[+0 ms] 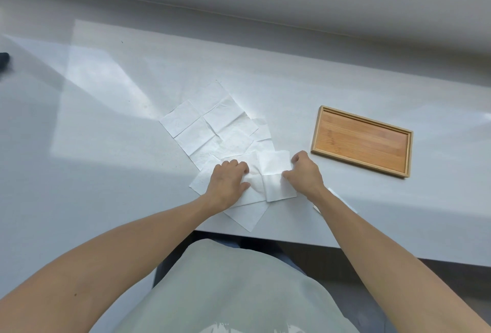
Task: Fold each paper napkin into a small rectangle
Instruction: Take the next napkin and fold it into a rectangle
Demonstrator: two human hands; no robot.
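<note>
Several white paper napkins lie overlapping on the grey table. The far one, an unfolded napkin (pixel 210 120), is spread flat and shows its fold creases. Nearer me, a partly folded napkin (pixel 275 173) lies between my hands, with a crease across its middle. My left hand (pixel 228 181) presses flat on its left part, fingers bent. My right hand (pixel 304 173) pinches its right edge between thumb and fingers. Another napkin (pixel 248 215) pokes out below, close to the table's front edge.
An empty wooden tray (pixel 361 141) sits to the right of the napkins. A white paper corner (pixel 342 201) shows behind my right forearm. The table's front edge (pixel 292 241) runs just in front of my body. A dark object (pixel 4 60) sits at the far left.
</note>
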